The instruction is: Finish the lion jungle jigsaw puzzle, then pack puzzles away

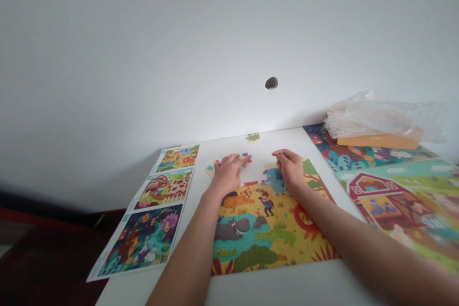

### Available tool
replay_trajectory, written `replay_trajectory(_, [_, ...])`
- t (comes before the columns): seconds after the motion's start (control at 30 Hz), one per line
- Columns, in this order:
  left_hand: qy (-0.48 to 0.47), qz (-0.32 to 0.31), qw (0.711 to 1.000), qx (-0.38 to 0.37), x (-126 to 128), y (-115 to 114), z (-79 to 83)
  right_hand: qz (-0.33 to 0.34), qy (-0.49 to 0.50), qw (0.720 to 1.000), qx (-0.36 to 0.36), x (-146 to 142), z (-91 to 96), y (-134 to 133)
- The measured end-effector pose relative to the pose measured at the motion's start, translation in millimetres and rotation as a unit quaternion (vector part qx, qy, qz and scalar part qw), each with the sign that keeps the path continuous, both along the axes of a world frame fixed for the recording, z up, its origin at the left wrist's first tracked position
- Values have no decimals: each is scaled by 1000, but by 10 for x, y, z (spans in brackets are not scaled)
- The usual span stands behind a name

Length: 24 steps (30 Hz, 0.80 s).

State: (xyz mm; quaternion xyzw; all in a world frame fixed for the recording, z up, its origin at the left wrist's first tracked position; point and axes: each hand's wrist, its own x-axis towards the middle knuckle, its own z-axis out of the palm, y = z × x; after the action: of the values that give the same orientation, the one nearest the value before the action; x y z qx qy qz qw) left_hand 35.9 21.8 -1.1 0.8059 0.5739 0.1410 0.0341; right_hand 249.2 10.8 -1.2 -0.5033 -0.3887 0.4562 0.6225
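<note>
At the puzzle's (272,229) far edge, left hand (225,174) pinches a piece (246,157) pointing right; right hand's (291,168) grip unclear.

Left hand (226,173) pinches a puzzle piece (246,158) above the animal puzzle (267,229).

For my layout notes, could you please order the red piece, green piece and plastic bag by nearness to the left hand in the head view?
1. red piece, touching the left hand.
2. green piece, beyond it, near the wall.
3. plastic bag, far right.
</note>
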Motion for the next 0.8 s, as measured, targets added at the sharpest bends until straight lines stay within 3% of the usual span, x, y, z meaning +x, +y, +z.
replay_trajectory(0.33, [-24, -62, 998, 11, -130, -85, 54, 2, -7, 1000, 0, 8, -22, 2])
replay_trajectory(0.57, [-151, 76, 971, 171, -397, -15, 114, 0, 4, 1000, 6, 10, -32, 22])
replay_trajectory(0.67, [-140, 58, 977, 149, -374, -23, 114, -3, 10, 1000, 8, 13, -28, 21])
replay_trajectory(0.8, [-104, -21, 991, 84, -159, -73, 54, -7, 14, 1000, 11, 21, -43, 29])
